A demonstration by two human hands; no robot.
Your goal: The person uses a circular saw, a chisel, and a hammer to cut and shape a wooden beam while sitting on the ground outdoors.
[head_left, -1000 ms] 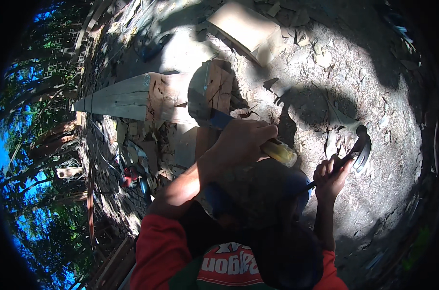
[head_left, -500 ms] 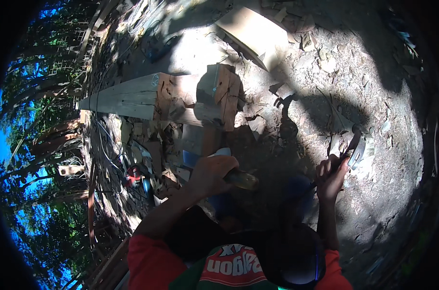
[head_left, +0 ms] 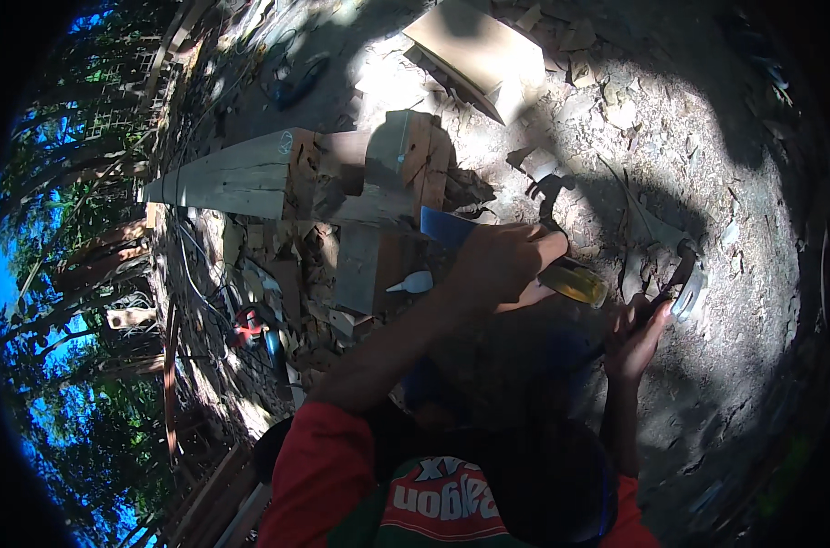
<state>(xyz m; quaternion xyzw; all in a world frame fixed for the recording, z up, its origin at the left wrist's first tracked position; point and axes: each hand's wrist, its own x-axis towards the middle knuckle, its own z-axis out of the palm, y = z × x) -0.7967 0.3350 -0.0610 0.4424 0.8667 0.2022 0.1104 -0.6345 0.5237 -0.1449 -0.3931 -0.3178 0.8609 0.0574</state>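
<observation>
My left hand (head_left: 506,260) grips a chisel with a wide blue blade (head_left: 442,226) and a yellow handle (head_left: 581,285). The blade points up-left, near the notched end (head_left: 401,146) of a long timber beam (head_left: 223,178). Below that lies another wood piece (head_left: 360,265), with a small white nozzle-tipped item (head_left: 413,282) beside it. My right hand (head_left: 636,333) is closed around the dark handle of a hammer, whose metal head (head_left: 689,288) is in patchy sunlight at the right.
A pale board piece (head_left: 474,50) lies at the top. A red-and-black tool (head_left: 249,324), cables and wood scraps lie on the ground at the left. Dark coiled material (head_left: 296,87) is upper left, and trees fill the far left edge.
The chisel dropped down-left half a second ago and is now raised up and right, revealing the white nozzle-tipped item. My right hand with the hammer has shifted slightly right and down.
</observation>
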